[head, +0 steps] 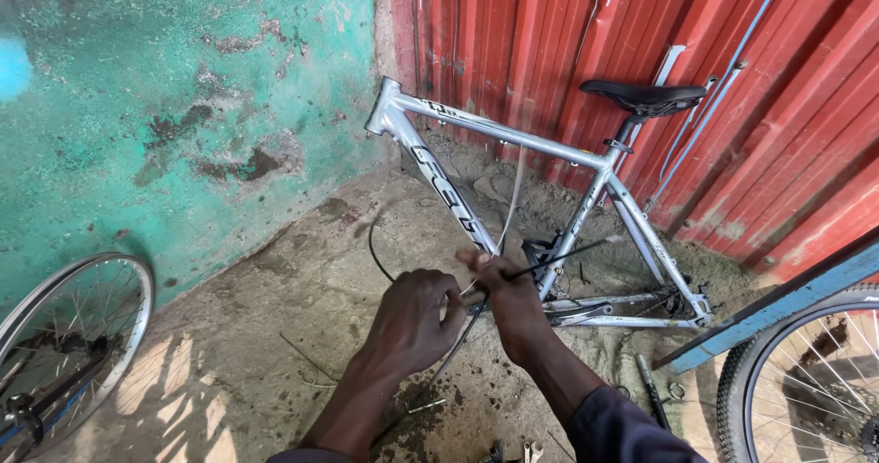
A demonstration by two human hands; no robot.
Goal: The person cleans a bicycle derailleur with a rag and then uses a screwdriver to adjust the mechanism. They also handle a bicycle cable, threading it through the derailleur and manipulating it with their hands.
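Observation:
A silver bicycle frame [494, 131] with a black saddle [645, 95] leans against a red corrugated wall, with no wheels or fork on it. In front of it my left hand [417, 321] and my right hand [511, 296] are closed together on a thin black cable [560, 254]. The cable's stiff end sticks out to the right toward the seat tube. Its other part loops left in an arc [373, 248] over the ground and runs down beneath my hands. A pale cable hangs from the top tube just above my fingers.
A spoked wheel rim [87, 321] leans on the peeling green wall at left. A tyred wheel [806, 385] and a blue bar [778, 303] stand at right. Small tools [652, 390] lie on the dirty concrete floor near my right arm.

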